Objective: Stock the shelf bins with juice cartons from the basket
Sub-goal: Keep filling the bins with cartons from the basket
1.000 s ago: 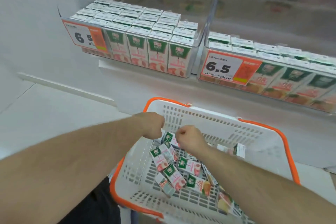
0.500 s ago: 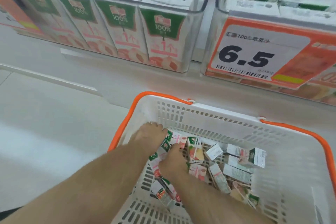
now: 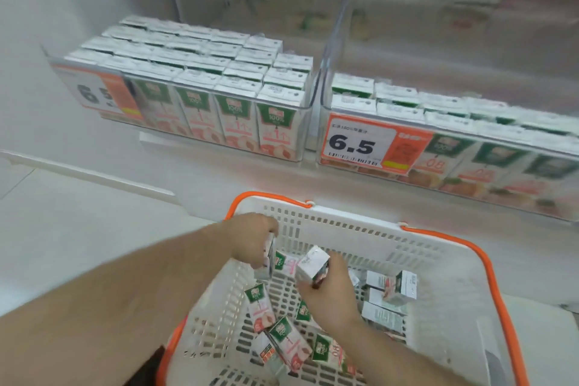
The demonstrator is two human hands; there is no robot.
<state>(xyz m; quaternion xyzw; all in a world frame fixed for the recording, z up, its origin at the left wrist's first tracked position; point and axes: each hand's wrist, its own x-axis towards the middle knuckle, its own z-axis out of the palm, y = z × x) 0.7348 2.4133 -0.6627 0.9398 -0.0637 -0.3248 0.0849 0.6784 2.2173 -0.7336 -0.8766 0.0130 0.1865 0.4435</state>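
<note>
The white basket (image 3: 360, 229) with orange handles is sitting below two clear shelf bins. The left bin (image 3: 307, 103) is holding upright cartons reading "100%" and "1"; the right bin (image 3: 344, 41) is displaying an orange price tag (image 3: 363, 144) reading "6.5", beside cartons marked "08". Loose juice cartons (image 3: 285, 335) are lying in the basket. The right hand (image 3: 329, 291) is grasping one white carton (image 3: 311, 265) above them. The left hand (image 3: 255, 236) is pinching another carton (image 3: 269, 255), seen edge-on.

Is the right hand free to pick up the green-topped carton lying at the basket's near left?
Probably not yet: the right hand already grips a white juice carton, though nothing covers the green-topped carton.
</note>
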